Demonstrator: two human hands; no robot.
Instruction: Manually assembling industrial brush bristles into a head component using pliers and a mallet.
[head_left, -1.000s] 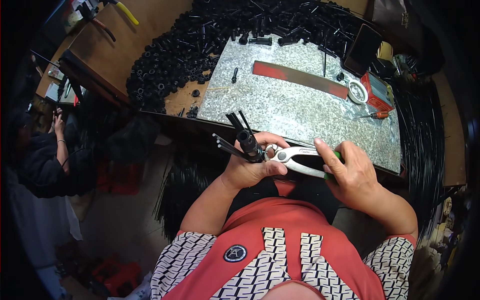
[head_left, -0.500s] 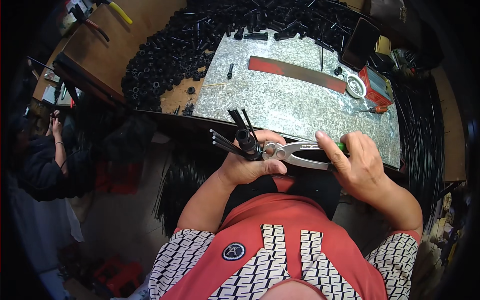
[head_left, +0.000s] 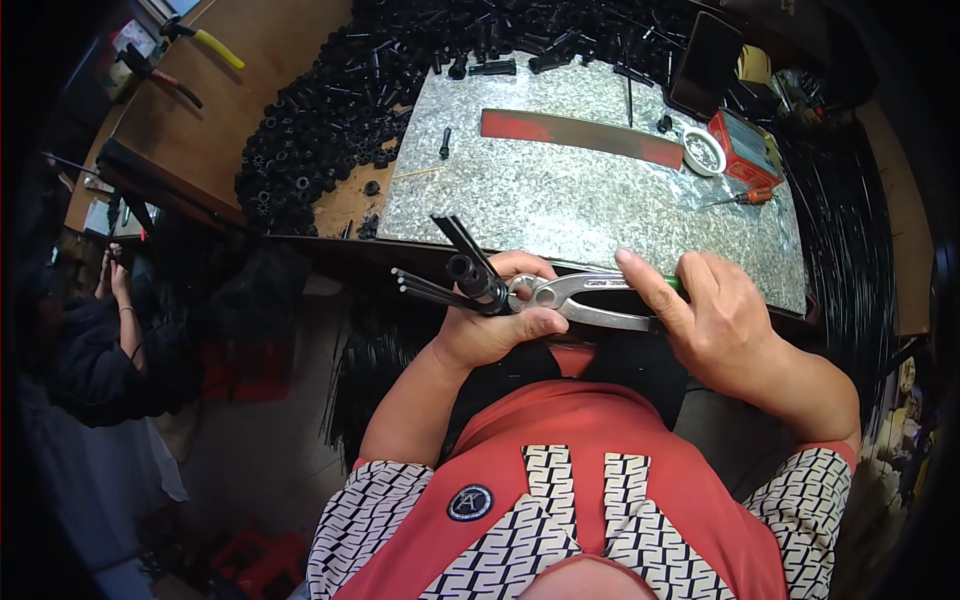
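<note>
My left hand is closed around a black tubular fitting, its hollow end tilted up to the left. Several thin black rods stick out of the same grip in two bundles, one on each side of the tube. In my right hand is a pair of metal end-cutting pincers with a green grip. Their round jaws sit against the base of the fitting, beside my left thumb; exactly what they bite on is hidden. The handles are spread, and my right index finger lies along the upper one.
Beyond my hands is a speckled worktop with a red-and-brown strip, a white dish, a screwdriver and a red box. Black parts heap up behind and left. Long black rods stand at right. Another person sits far left.
My view has shifted slightly, so the worktop and both hands appear a little further left. The pincers stay on the fitting, with both grips kept.
</note>
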